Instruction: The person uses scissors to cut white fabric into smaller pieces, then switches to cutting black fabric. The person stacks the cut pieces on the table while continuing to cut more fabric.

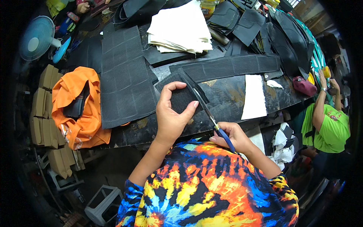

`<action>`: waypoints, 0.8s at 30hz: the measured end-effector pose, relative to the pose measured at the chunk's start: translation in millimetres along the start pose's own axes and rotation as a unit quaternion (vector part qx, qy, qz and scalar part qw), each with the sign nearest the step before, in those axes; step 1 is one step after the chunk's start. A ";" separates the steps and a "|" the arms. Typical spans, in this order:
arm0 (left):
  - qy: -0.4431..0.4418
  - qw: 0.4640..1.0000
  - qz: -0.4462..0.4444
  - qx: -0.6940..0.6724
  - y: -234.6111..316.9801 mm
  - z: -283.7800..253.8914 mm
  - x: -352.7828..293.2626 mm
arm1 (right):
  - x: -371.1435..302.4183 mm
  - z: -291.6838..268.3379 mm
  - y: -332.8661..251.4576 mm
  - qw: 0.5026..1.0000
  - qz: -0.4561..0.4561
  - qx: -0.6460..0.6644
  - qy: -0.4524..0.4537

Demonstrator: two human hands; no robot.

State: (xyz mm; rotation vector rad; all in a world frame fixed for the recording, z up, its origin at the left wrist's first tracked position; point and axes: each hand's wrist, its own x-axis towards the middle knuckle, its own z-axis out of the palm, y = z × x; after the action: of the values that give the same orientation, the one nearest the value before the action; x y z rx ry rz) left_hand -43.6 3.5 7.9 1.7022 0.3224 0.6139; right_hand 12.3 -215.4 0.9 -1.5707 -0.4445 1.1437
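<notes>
Black textured fabric piece (180, 99), blue-handled pointed scissors (214, 122)

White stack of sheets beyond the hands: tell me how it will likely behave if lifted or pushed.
The white stack would probably slide out of line if pushed, since its edges are uneven. Single sheets look likely to flop, as the near edges are thin and wavy. It seems unlikely to roll or tip, lying flat and broad.

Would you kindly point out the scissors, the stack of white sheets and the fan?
Scissors (212, 118), head view: blades near handles.
Stack of white sheets (179, 28), head view: top sheet's middle.
Fan (33, 44), head view: central hub.
</notes>
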 end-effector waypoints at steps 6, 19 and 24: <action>-0.022 1.000 0.007 -0.010 1.4 10.5 -2.3 | -2.7 -8.5 9.9 0.998 -0.050 -0.031 -0.028; -0.081 0.993 -0.028 -0.078 -4.3 23.5 -3.0 | -4.5 -16.5 17.2 0.995 -0.093 -0.001 -0.031; -0.116 0.989 -0.042 -0.084 -5.5 21.4 0.0 | -9.8 -21.5 17.9 0.996 -0.086 -0.006 -0.039</action>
State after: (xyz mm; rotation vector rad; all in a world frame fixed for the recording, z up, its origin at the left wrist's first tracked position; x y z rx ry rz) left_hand -31.0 -12.7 0.0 1.5708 0.1695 0.3655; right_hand 20.8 -240.5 -12.0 -1.4708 -0.6275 1.0739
